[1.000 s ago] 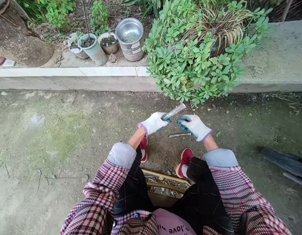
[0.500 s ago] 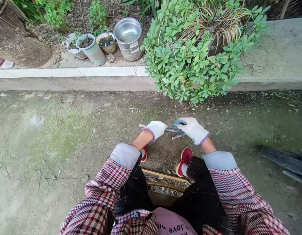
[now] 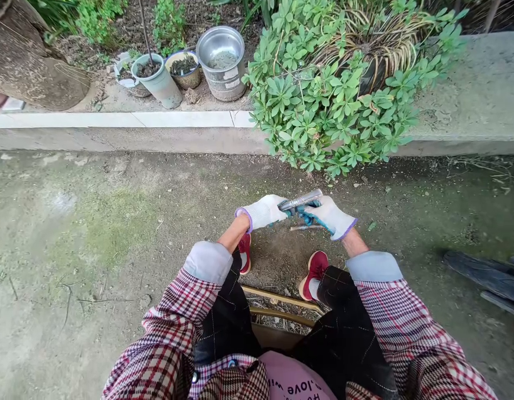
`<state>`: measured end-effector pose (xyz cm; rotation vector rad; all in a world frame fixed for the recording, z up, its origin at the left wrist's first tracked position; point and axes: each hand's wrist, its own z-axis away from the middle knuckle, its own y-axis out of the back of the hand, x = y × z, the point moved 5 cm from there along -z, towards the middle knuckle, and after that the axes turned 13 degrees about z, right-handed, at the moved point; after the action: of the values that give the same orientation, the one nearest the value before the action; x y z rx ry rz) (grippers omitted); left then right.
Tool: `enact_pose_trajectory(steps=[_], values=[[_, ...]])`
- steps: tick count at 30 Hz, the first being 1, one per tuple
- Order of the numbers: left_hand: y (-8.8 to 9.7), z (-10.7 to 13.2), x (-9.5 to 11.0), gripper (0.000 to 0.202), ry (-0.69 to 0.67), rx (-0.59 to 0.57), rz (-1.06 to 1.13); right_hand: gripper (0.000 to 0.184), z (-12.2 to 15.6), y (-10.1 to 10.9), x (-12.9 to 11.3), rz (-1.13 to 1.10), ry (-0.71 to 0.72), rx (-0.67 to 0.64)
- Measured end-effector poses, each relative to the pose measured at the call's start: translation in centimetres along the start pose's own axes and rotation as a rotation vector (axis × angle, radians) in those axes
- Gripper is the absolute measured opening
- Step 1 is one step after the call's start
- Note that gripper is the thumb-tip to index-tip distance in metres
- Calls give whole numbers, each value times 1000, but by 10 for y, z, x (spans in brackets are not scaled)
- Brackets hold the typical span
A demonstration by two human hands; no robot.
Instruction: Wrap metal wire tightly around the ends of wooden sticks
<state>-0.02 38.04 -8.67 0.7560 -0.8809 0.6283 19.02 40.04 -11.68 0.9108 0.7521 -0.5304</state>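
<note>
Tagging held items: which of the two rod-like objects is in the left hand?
The thicker-looking silvery rod, gripped in the left hand; the thinner-looking rod lies on the ground.

Silvery rod (image 3: 305, 199), apparently part-hidden by left hand (image 3: 267, 211)

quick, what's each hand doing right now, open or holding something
Left hand: closed, holding a rod.
Right hand: fingers curled close by the rod; cannot tell whether it grips anything.
</note>
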Motion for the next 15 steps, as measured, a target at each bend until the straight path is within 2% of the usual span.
enact_pose_trajectory(steps=[4, 9, 11, 15], values=[[7, -2, -1, 10, 76, 83, -56, 8, 8, -13, -12, 64, -3, -16], [16, -2, -6, 30, 194, 206, -493, 14, 22, -25, -33, 167, 110, -92], [11, -3, -10, 36, 223, 165, -622, 18, 25, -22, -34, 200, 125, -104], [-10, -1, -12, 32, 178, -48, -706, 16, 19, 5, -23, 243, 112, 34]])
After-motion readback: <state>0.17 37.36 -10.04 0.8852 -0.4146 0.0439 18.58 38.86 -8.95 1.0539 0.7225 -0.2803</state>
